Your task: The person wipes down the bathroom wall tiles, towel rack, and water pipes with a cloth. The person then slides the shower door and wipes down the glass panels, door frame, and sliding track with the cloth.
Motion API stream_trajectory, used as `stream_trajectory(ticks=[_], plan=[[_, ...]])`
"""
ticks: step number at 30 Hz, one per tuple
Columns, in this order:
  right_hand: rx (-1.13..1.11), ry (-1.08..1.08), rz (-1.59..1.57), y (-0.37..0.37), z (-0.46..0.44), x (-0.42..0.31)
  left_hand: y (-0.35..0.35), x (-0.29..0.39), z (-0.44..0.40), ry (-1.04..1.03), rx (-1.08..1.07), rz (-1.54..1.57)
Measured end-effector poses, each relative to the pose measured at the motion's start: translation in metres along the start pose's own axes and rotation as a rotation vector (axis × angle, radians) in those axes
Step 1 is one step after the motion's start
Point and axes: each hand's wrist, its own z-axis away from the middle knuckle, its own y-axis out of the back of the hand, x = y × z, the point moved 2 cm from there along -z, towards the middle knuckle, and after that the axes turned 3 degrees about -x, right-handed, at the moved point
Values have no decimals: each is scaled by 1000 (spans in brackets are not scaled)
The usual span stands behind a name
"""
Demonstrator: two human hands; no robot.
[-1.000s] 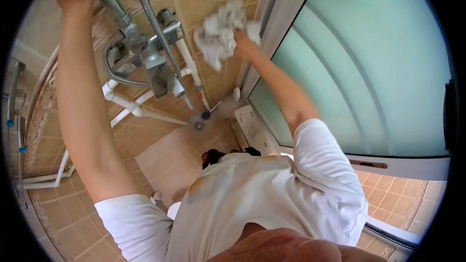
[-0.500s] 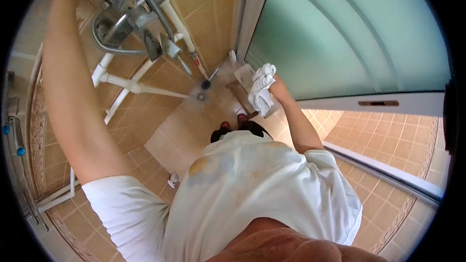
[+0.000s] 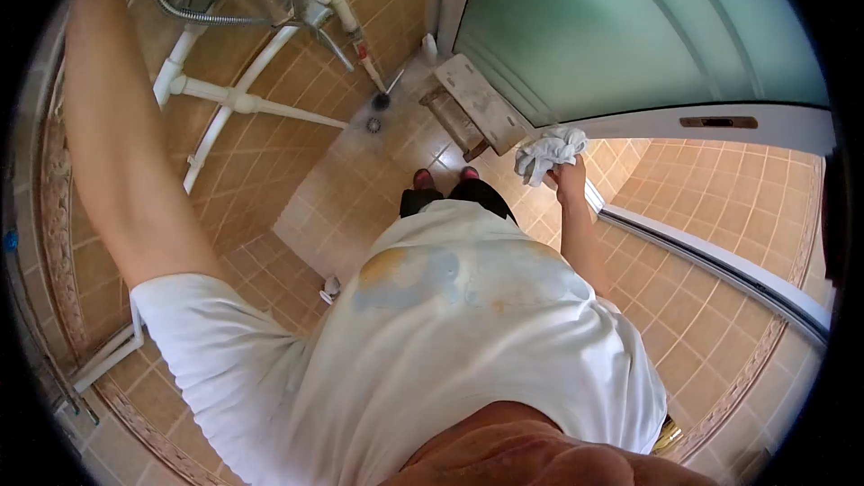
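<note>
In our right hand (image 3: 570, 180) we grasp a crumpled white cloth (image 3: 549, 153); our left is out of view, its grip untellable. Swung close, the loose folds could snag on the white-framed, frosted green glass door (image 3: 621, 45) beyond the right hand.

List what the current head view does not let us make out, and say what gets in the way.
All in the head view:
- Left hand, and anything it touches: cut off by the top edge, above the left arm.
- Right hand: its exact grip is partly hidden by the white cloth.
- Tap: upper part cut off by the top edge.
- Small pale object: too small to identify.
</note>
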Motion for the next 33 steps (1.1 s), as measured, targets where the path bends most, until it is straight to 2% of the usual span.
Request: stream_trajectory(ticks=[2,3,5,6,8,9,10,11,12,13,14,17,18,19,20,21,22,24,26,28,30,31,33], plan=[[12,45,-15,4,7,-6,55,67,11,457,-338,339],[-18,63,-12,-3,17,-19,77,101,20,448,-321,351],[-74,163,18,-14,28,-37,112,177,57,546,-265,658],[-122,196,-37,-18,27,-37,126,229,81,538,-402,871],[-155,447,131,-35,38,-58,139,332,127,509,-735,1196],[-254,434,221,-46,49,-78,137,375,160,536,-851,1198],[-298,451,301,-55,67,-96,133,413,191,737,-987,1352],[-381,607,311,-67,79,-110,133,448,210,940,-1015,1594],[-512,661,541,-66,68,-107,133,473,215,1136,-1041,1841],[-490,806,572,-70,100,-147,143,478,200,1428,-1015,2017],[-565,726,756,-55,93,-151,145,486,184,1728,-993,2177],[-608,788,763,-5,91,-187,140,514,172,1651,-1035,2327],[-509,898,791,18,90,-200,136,523,164,1630,-1026,2340],[-412,1001,814,39,92,-214,133,530,155,1703,-1019,2299],[-92,1206,905,58,104,-243,133,537,146,1780,-1012,2253],[62,1382,845,87,96,-265,130,544,138,1746,-962,2190],[244,1281,728,109,107,-295,128,552,140,1748,-959,2191],[618,1637,730,154,107,-350,125,570,151,1870,-958,2076],[787,1635,698,181,102,-394,136,580,148,1919,-885,2026],[823,1633,589,197,79,-428,143,585,166,1961,-826,1891],[433,1720,349,196,65,-455,151,588,219,2044,-826,1777],[415,1710,350,196,59,-456,157,585,250,2089,-799,1691],[571,1561,405,198,48,-457,178,581,257,2137,-765,1585]])
